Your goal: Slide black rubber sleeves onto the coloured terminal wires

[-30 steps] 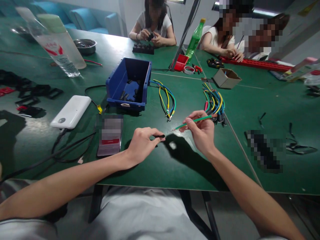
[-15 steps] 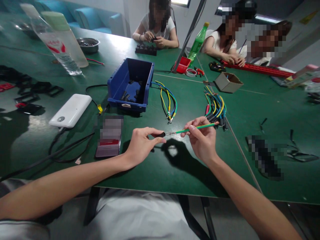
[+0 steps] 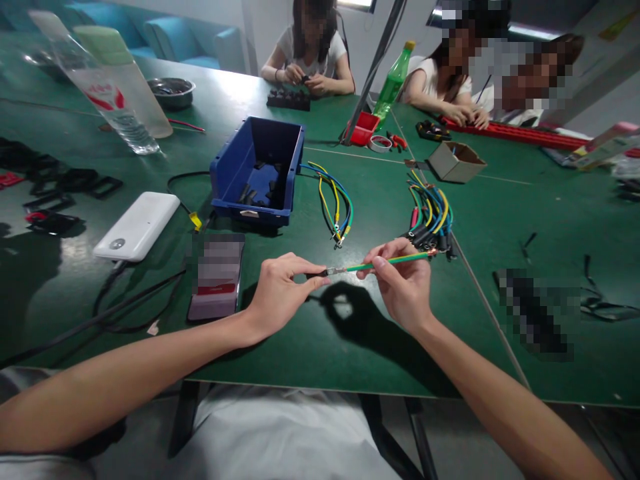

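Note:
My right hand (image 3: 400,283) pinches a short green wire (image 3: 395,261) with metal terminals at both ends, held level above the green table (image 3: 350,333). My left hand (image 3: 283,290) pinches a small black sleeve (image 3: 316,273) between thumb and forefinger. The wire's left terminal meets the sleeve's open end. A bundle of coloured wires with black sleeves (image 3: 430,213) lies just behind my right hand. A second bundle of yellow, blue and green wires (image 3: 334,203) lies beyond my hands, beside a blue bin (image 3: 257,170) holding several black sleeves.
A phone (image 3: 216,275) and a white power bank (image 3: 136,225) with black cables lie at left. Two plastic bottles (image 3: 113,83) stand far left. A cardboard box (image 3: 455,161), red tray (image 3: 364,127) and green bottle (image 3: 393,81) sit farther back, where three other people work.
My hands have come together: the wire's left terminal, apart from the black sleeve a second ago, now touches or enters it. The right hand has shifted slightly left.

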The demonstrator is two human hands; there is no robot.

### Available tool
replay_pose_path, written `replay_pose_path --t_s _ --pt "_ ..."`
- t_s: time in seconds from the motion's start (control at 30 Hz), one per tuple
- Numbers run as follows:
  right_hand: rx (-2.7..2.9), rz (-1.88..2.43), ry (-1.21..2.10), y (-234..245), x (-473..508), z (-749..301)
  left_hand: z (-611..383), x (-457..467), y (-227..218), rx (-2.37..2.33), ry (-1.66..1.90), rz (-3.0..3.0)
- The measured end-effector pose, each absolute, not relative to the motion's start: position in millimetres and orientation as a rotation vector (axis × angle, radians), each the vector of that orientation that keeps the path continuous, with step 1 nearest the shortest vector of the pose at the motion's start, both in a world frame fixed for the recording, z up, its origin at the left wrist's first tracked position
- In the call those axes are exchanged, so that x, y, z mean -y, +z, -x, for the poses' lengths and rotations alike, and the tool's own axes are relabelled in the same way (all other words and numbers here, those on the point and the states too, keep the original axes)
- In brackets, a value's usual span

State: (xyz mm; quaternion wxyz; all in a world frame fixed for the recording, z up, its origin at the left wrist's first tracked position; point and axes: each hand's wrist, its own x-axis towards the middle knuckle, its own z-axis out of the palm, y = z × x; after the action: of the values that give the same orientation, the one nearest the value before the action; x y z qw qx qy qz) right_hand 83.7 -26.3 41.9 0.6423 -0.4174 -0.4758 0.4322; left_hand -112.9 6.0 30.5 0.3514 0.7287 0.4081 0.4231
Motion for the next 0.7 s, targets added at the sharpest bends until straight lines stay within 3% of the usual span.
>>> replay_pose_path --t_s 0.7 --pt "1.179 0.854 1.146 28.9 24.0 -88.6 116.2 -9.8 34.7 -1.1 1.038 -2.058"
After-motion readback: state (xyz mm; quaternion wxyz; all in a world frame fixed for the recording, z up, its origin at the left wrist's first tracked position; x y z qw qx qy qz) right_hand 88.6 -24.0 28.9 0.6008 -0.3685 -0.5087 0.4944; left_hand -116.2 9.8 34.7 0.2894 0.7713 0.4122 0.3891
